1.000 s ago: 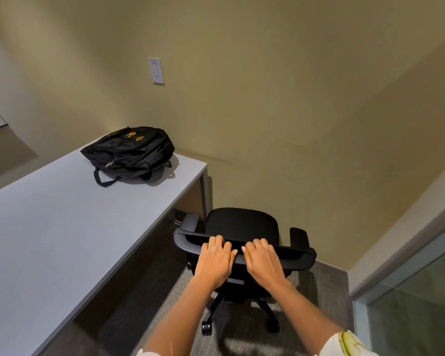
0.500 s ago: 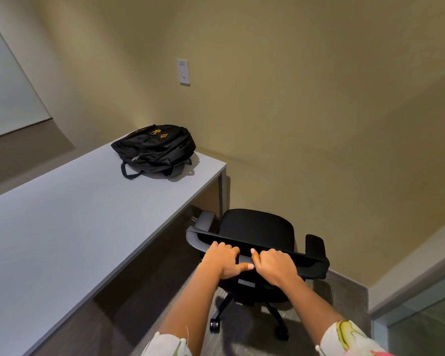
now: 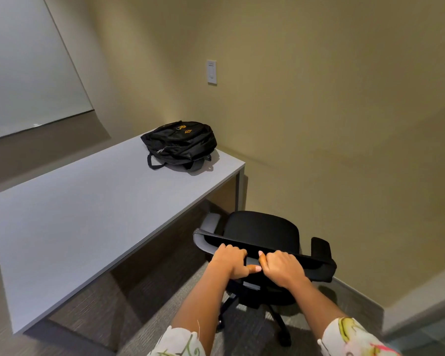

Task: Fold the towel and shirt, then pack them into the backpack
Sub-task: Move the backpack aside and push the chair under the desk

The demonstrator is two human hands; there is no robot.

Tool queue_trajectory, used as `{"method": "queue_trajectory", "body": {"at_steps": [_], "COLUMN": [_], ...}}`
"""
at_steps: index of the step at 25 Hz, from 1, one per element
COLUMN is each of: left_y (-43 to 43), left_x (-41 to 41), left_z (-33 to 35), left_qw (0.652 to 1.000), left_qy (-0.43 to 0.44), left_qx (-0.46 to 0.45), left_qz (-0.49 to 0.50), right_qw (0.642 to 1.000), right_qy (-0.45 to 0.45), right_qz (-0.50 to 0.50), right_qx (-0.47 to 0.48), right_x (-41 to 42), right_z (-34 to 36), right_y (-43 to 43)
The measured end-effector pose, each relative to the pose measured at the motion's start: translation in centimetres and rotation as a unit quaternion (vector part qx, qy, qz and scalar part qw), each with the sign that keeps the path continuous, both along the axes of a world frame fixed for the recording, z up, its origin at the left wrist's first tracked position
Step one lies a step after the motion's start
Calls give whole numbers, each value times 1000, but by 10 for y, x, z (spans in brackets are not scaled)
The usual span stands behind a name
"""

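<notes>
Left hand (image 3: 229, 260) and right hand (image 3: 283, 268) grip the chair backrest (image 3: 311, 260), fingers (image 3: 235, 253) curled over its top edge, probably to roll it clear of the counter (image 3: 88, 214), where the backpack (image 3: 180, 142) lies at the far end.

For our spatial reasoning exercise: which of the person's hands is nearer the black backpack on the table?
Left. The left hand grips the office chair's backrest on the side toward the backpack; the right hand grips it alongside, slightly farther away.
</notes>
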State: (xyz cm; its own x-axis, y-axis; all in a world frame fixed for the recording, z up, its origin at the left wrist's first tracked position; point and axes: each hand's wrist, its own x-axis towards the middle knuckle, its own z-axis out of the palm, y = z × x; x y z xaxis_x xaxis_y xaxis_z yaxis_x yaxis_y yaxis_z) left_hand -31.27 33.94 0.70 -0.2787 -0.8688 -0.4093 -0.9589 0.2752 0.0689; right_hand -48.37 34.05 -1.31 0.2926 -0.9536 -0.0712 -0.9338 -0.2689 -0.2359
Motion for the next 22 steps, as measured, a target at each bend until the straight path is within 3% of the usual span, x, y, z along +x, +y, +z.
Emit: {"method": "queue_trajectory", "body": {"at_steps": [11, 22], "left_y": [44, 82], "left_x": [3, 52], "left_z": [7, 2], "left_qw": [996, 977], "left_qy": [1, 19], "left_qx": [-12, -49], "left_qz": [91, 208], "right_qw": [994, 967], "right_qy": [12, 22], "right_qz": [109, 253], "right_qx": [9, 6], "right_x": [6, 66], "right_z": [2, 7], "right_y": [6, -4]}}
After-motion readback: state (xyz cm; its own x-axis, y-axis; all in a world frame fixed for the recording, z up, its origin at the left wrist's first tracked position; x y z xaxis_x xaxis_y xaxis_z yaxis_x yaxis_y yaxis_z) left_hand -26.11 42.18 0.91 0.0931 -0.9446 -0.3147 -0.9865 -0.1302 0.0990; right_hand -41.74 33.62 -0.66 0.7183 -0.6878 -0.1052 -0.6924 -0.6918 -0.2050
